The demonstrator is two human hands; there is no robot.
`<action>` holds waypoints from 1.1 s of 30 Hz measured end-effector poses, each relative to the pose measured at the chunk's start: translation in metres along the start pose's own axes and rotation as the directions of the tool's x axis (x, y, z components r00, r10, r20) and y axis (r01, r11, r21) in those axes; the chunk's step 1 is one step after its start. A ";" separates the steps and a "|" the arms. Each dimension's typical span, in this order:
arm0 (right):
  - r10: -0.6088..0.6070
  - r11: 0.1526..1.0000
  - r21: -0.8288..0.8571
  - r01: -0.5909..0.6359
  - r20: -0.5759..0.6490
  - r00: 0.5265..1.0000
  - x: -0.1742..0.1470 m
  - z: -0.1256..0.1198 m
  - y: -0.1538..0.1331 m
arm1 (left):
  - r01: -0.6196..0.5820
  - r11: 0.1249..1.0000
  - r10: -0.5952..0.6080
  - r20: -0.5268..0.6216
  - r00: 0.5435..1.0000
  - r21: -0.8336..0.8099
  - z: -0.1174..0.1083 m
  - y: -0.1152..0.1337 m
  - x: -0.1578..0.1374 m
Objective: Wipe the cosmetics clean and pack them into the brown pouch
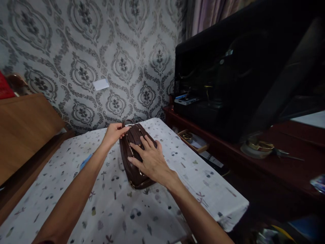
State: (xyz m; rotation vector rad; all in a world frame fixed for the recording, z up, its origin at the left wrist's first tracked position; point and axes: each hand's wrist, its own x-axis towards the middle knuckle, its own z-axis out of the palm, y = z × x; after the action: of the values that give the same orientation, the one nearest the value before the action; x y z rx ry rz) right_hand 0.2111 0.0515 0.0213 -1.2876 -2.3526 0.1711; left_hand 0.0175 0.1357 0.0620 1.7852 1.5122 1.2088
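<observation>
A dark brown leather bag (126,162) with gold-coloured zips lies on a white patterned cloth (106,203). At its far end, my left hand (114,134) has thumb and fingers closed on the edge near the end of a zip. Whether a zip pull is between those fingertips is too small to tell. My right hand (149,157) rests on top of the bag, fingers spread across the zips, covering part of its right side. A thin handle loop stands up at the far end, beyond my left hand.
A wooden headboard (27,132) stands on the left, and a blue item (85,161) lies by my left forearm. On the right are a large black screen (218,74), an open small drawer (194,141) and a tape roll (257,149) on a dark red desk (286,142).
</observation>
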 end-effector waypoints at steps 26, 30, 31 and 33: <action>-0.007 0.999 0.038 0.012 -0.151 0.988 -0.014 0.006 0.007 | -0.336 0.526 0.289 0.207 0.935 0.782 0.044 0.018 0.012; -0.005 1.000 0.021 0.009 -0.143 0.990 -0.014 0.007 0.009 | -0.332 0.496 0.260 0.228 0.939 0.803 0.045 0.015 0.021; 0.000 1.000 0.021 0.003 -0.132 0.991 -0.014 0.006 0.010 | -0.333 0.496 0.261 0.228 0.938 0.802 0.044 0.014 0.022; 0.008 1.000 0.015 -0.006 -0.113 0.994 -0.014 0.006 0.010 | -0.333 0.502 0.265 0.224 0.938 0.799 0.043 0.014 0.024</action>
State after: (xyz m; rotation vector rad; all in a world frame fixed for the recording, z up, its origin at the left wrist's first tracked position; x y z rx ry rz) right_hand 0.2222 0.0461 0.0084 -1.2653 -2.2476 0.1145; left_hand 0.0610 0.1625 0.0604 2.7702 1.9688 0.4994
